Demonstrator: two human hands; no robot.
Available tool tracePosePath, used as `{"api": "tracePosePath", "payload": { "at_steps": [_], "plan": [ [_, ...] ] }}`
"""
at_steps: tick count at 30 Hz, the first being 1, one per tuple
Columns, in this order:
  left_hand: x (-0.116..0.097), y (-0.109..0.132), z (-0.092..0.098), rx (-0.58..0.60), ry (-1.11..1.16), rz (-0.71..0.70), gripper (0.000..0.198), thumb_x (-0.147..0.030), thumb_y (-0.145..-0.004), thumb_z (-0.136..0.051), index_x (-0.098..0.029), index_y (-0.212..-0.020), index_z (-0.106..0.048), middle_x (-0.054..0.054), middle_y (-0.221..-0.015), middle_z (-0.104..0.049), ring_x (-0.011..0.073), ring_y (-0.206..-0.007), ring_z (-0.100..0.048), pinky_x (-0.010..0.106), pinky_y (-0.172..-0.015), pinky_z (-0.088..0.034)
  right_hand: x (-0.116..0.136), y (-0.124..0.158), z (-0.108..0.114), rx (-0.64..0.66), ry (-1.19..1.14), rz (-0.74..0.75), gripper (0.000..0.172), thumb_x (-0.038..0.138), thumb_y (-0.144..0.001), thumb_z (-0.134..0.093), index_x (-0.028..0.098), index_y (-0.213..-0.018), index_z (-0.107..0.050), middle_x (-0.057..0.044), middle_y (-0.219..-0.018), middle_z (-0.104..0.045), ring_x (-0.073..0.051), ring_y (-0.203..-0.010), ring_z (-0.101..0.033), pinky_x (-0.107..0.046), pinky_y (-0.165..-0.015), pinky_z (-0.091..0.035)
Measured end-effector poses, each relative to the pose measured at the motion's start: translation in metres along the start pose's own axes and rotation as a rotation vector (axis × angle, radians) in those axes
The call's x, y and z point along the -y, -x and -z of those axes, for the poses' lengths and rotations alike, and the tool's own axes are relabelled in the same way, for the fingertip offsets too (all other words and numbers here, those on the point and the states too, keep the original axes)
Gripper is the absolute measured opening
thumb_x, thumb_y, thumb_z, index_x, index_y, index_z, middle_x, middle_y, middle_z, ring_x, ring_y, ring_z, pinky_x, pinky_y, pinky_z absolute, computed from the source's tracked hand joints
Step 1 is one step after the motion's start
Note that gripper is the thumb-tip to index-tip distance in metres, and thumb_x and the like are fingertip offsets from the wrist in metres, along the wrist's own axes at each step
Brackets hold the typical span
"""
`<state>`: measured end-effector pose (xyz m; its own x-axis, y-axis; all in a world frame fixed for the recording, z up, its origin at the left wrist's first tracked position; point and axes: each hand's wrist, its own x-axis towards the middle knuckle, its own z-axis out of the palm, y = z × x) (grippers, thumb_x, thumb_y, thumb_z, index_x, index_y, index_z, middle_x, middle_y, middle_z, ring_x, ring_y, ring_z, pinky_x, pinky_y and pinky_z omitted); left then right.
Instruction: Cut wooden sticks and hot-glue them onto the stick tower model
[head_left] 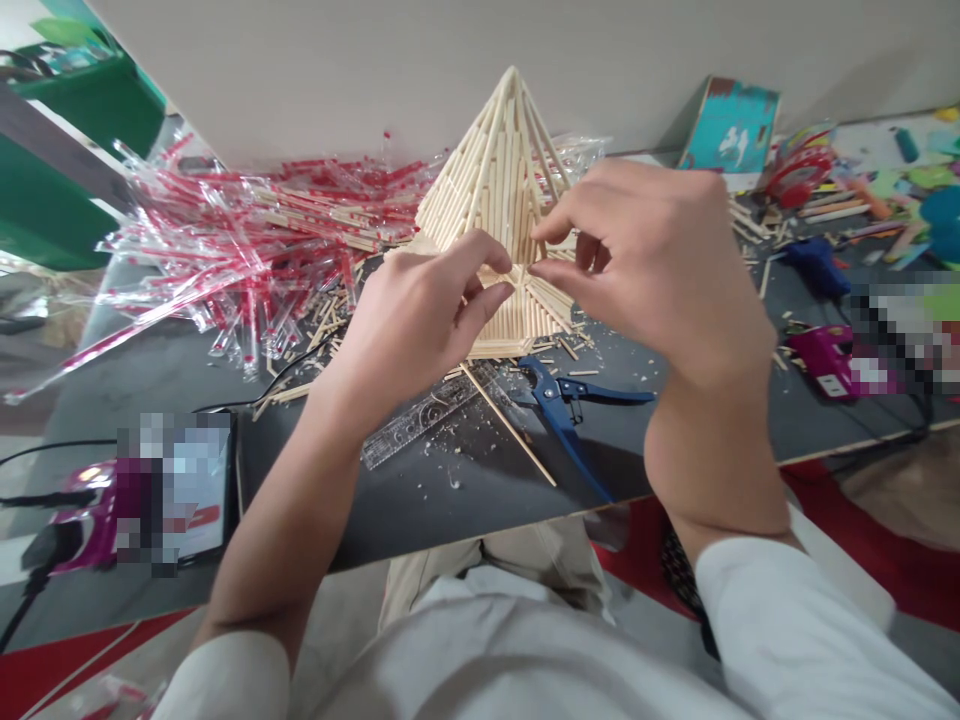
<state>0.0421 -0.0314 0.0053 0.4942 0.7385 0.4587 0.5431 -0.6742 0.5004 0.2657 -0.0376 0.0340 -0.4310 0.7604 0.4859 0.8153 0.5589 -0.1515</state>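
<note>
The pale wooden-stick model with a pointed, cone-like top (480, 195) stands upright on the dark grey tabletop (397, 520), straight ahead of me and in front of a plain light wall, its lower front partly hidden by the hands. I have the bare left hand (424, 305) at its front left, thumb and index fingertip near each other with a narrow gap showing. The bare right hand (649, 260) comes in from the other side, index finger and thumb bent towards each other at the model's front; from my view I cannot tell whether either pair grips a stick.

Nearer me, a single thin wooden stick (511, 427) lies slanted between a clear plastic ruler (424, 417) and a blue-handled hand cutter (553, 392), whose handles are spread. Short wooden offcuts (328, 322) are scattered around the model's base. To the left I see a tangled heap of clear plastic sleeves with red markings (225, 240), and, nearer, a dark-edged phone (210, 465) with its screen lit.
</note>
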Motion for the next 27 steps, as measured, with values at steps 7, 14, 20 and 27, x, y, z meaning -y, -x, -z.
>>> {"api": "tracePosePath", "payload": {
  "at_steps": [7,14,20,27],
  "plan": [
    [-0.0041,0.0017,0.0,0.079,-0.12,0.021,0.034,-0.03,-0.099,-0.055,-0.02,-0.132,-0.057,0.002,-0.085,-0.075,0.0193,-0.077,-0.071,0.032,-0.075,-0.054,-0.0011,0.0006,0.0031,-0.042,-0.183,-0.025,0.036,0.024,-0.079,-0.083,0.029,-0.103,-0.058,0.001,-0.094,-0.072,-0.019,-0.067,-0.067,-0.036,-0.069,-0.05],
    [-0.0039,0.0016,-0.0044,0.077,-0.214,-0.01,0.036,-0.032,-0.1,-0.052,-0.021,-0.134,-0.053,0.002,-0.083,-0.073,0.0193,-0.076,-0.072,0.033,-0.077,-0.055,-0.0019,-0.0015,0.0025,0.011,-0.064,0.042,0.012,0.023,-0.089,-0.071,0.028,-0.095,-0.062,-0.003,-0.094,-0.07,-0.024,-0.073,-0.064,-0.042,-0.08,-0.048],
    [-0.0046,0.0021,-0.007,0.091,-0.245,-0.015,0.036,-0.032,-0.1,-0.052,-0.02,-0.134,-0.053,0.002,-0.081,-0.072,0.021,-0.08,-0.073,0.035,-0.08,-0.055,-0.0036,-0.0023,0.0014,0.007,-0.045,0.057,0.009,0.027,-0.09,-0.071,0.027,-0.096,-0.064,-0.005,-0.094,-0.07,-0.023,-0.073,-0.063,-0.042,-0.08,-0.049],
    [-0.0068,0.0023,-0.0094,0.107,-0.278,-0.01,0.042,-0.034,-0.101,-0.052,-0.019,-0.14,-0.05,0.004,-0.083,-0.073,0.0212,-0.081,-0.073,0.034,-0.079,-0.056,-0.0032,-0.002,0.0021,0.006,-0.031,0.068,0.007,0.025,-0.092,-0.068,0.027,-0.097,-0.065,-0.006,-0.094,-0.07,-0.025,-0.079,-0.064,-0.044,-0.082,-0.05]
  ]
}}
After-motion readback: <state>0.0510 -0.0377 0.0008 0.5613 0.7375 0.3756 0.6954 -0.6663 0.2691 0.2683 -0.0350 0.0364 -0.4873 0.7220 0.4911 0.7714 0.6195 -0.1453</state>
